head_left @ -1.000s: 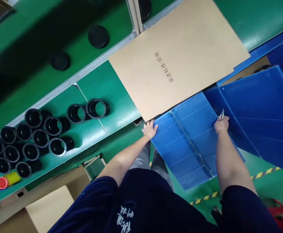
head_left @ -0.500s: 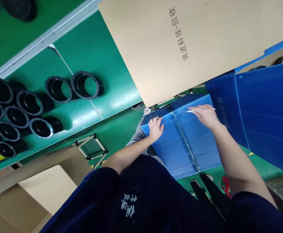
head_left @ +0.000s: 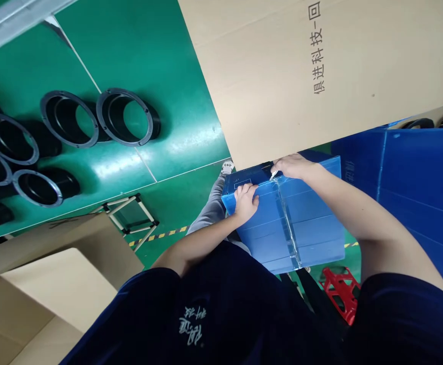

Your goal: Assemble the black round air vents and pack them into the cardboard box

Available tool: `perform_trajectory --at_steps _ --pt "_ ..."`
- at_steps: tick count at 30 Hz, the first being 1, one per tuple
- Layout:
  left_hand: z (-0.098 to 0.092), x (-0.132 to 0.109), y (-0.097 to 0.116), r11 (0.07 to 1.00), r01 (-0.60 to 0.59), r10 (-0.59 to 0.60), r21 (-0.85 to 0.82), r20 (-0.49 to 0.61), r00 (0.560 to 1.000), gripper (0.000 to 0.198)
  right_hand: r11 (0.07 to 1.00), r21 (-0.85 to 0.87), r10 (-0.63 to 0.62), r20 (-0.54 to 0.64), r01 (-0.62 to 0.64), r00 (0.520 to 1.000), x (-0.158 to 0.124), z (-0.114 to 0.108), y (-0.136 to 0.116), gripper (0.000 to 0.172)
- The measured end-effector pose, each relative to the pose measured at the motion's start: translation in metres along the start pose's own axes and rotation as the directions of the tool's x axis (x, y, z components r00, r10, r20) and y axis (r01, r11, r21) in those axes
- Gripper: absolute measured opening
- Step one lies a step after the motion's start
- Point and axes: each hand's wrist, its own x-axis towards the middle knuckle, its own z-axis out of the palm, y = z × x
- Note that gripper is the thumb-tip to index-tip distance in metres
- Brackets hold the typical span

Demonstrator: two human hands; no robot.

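A blue corrugated plastic box [head_left: 316,203] stands in front of me, with clear tape along its middle seam. At its near left edge rests my left hand [head_left: 246,204], fingers spread and bent over the rim. My right hand [head_left: 293,166] is closed around a slim, pale utility knife [head_left: 273,175]. The knife's tip is at the taped seam by the box's upper edge. Most of the knife is hidden inside the fingers.
Several black flanged cylinders [head_left: 128,117] stand on the green table [head_left: 160,66] at left. A large cardboard sheet [head_left: 267,91] overhangs the blue box. Open cardboard boxes [head_left: 61,289] sit lower left, a red plastic stool [head_left: 341,291] lower right. Another large blue box [head_left: 415,172] stands at right.
My right hand has moved left across the box to the end of the taped seam, bringing the knife tip there. My left hand stays on the edge. The view has shifted.
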Motion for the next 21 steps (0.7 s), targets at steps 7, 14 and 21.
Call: perform_trajectory --at_steps 7,14,21 --pt "-0.008 0.006 0.005 0.997 0.070 -0.069 -0.008 0.069 0.995 0.036 0.959 0.160 0.231 0.039 -0.234 0.972 -0.006 -0.012 0.019 0.021" --pt "-0.014 0.018 0.014 0.986 0.164 -0.162 -0.002 0.142 0.977 0.031 0.897 0.221 0.399 -0.029 -0.383 0.917 -0.018 -0.028 0.029 0.023" --pt "-0.016 0.033 0.013 0.986 0.161 -0.164 0.029 0.200 0.966 0.025 0.950 0.037 0.312 -0.138 -0.310 0.940 -0.095 -0.017 0.018 0.038"
